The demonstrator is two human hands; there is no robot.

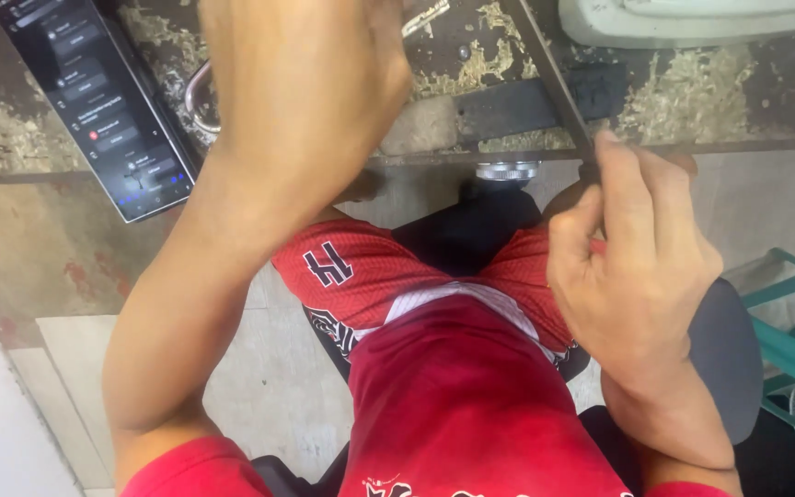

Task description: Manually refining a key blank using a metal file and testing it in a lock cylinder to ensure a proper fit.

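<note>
Worn, paint-flaked surface (508, 55), phone (94, 101) lying at its left. Left hand (310, 87) over a metal ring (197, 97); grip hidden, can't tell. Right hand (632, 267) at the surface edge, clenched on something small and red, possibly a tool handle (597, 245), beside a knurled metal knob (506, 171). Step: fitting or adjusting; next needs steady fingertip alignment.

A thin dark metal rod (552, 78) is seen lying aslant across the worn, flaking workbench, its near end reaching the bench edge, where it is pinched by the fingers of the right hand (632, 276). Something red, perhaps a handle, is glimpsed inside that grip.
</note>
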